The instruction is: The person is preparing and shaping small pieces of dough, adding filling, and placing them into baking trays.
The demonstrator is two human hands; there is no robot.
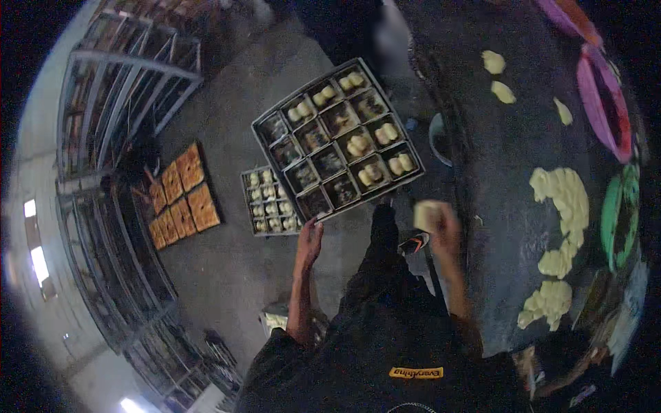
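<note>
A dark metal baking pan (365,197), divided into square compartments, is tilted in front of me. Pale rolled dough pieces (358,145) sit in several of its compartments, mostly along the far and right sides; others show only dark, stained bottoms. My left hand (310,242) grips the pan's near left corner, its fingers closed over the rim. To the right of the pan, apart from it, my right hand (446,230) is closed around a pale dough piece (427,215). That hand is somewhat blurred, over the edge of the dark worktable.
Flattened dough pieces (568,206) lie on the dark worktable (492,179) at right, beside pink (595,103) and green (615,217) basins. On the floor at left are another filled pan (268,201) and baked flat slabs (184,199). Metal racks (113,65) line the left; a dark-clothed person (337,27) stands beyond.
</note>
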